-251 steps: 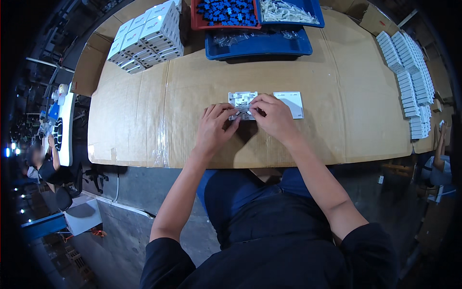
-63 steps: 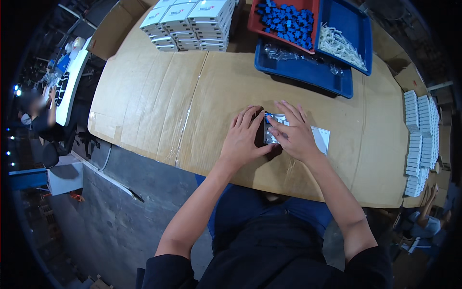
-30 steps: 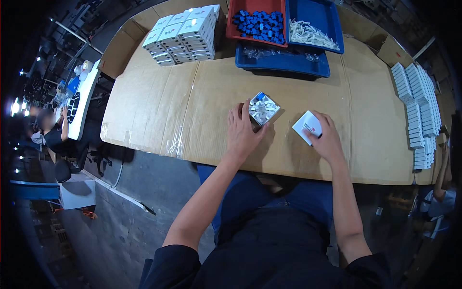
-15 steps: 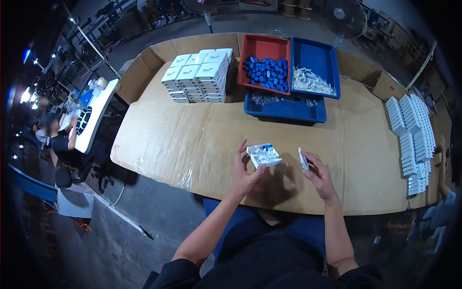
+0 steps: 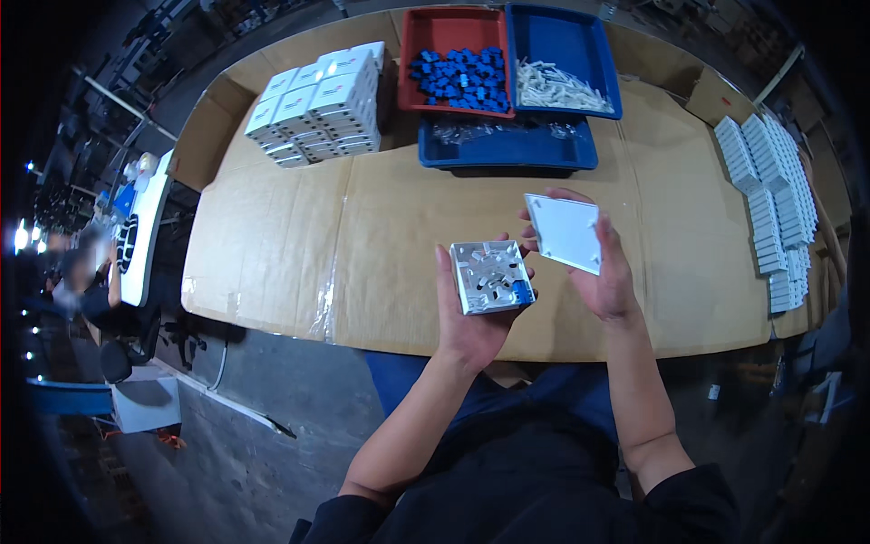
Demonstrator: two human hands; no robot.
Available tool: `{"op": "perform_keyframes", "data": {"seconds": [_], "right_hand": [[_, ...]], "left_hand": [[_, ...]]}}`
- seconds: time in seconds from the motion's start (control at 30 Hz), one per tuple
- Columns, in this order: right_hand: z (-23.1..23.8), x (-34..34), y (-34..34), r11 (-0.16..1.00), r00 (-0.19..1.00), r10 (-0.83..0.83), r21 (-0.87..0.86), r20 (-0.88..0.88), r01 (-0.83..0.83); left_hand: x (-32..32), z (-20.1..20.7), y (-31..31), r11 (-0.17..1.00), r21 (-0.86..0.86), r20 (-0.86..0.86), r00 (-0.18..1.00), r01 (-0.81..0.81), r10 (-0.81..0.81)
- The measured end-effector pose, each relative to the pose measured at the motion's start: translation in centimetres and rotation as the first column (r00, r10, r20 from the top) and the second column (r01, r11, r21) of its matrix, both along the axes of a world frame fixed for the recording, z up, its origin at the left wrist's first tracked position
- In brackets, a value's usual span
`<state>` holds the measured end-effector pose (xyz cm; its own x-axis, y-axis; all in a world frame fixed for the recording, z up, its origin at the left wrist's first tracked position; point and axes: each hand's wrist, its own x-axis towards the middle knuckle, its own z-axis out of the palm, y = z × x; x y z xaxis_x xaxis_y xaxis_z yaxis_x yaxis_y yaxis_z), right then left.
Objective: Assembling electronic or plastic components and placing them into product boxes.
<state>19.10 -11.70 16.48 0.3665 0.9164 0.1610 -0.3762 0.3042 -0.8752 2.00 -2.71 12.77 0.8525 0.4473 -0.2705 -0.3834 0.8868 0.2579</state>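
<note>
In my left hand (image 5: 469,337) I hold a shallow, square white plastic box (image 5: 492,270), its inner side facing up. Inside it are moulded white parts, and a small blue piece (image 5: 522,292) sits in its lower right corner. My fingers wrap round the underside and edges. My right hand (image 5: 609,288) grips a flat, square white cover (image 5: 566,233) by its right edge, thumb in front and fingers behind. The cover is tilted up, just right of and beyond the box, and apart from it. Both hands are over the near edge of the cardboard-covered table (image 5: 399,272).
White boxes (image 5: 317,104) are stacked at the far left. A red tray (image 5: 417,27) of blue pieces and a blue tray (image 5: 562,36) of white pieces rest above another blue tray (image 5: 507,156). White units (image 5: 766,190) stand in rows at right. A person (image 5: 86,295) sits at a white table.
Both hands have turned: the box now shows its inside more fully, and the cover, edge-on before, shows a broad face. The cover has risen and come closer to the box. My view has shifted.
</note>
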Motion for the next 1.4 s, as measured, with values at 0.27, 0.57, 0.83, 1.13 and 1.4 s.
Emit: {"op": "perform_keyframes", "data": {"seconds": [0.27, 0.57, 0.83, 1.13, 1.4], "right_hand": [[1.0, 0.8, -0.4, 0.996, 0.977, 0.054, -0.076, 0.205, -0.039], [1.4, 1.2, -0.8, 0.972, 0.877, 0.141, -0.23, 0.459, -0.036], [2.6, 1.6, -1.6, 0.942, 0.814, 0.235, -0.33, 0.531, -0.057], [1.7, 1.7, -2.8, 0.936, 0.766, 0.286, -0.338, 0.575, -0.096], [1.6, 1.1, -3.8, 0.919, 0.711, 0.309, -0.39, 0.632, -0.053]], "left_hand": [[0.8, 0.3, -1.7, 0.994, 0.007, -0.016, 0.994, 0.107, -0.107], [1.7, 1.1, -2.5, 0.991, -0.019, -0.043, 0.99, 0.132, -0.133], [2.2, 1.0, -3.3, 0.989, -0.018, -0.022, 0.989, 0.149, -0.149], [2.6, 1.3, -4.4, 0.987, -0.086, -0.083, 0.987, 0.134, -0.141], [2.8, 2.6, -5.3, 0.986, -0.081, -0.119, 0.981, 0.145, -0.154]]}}
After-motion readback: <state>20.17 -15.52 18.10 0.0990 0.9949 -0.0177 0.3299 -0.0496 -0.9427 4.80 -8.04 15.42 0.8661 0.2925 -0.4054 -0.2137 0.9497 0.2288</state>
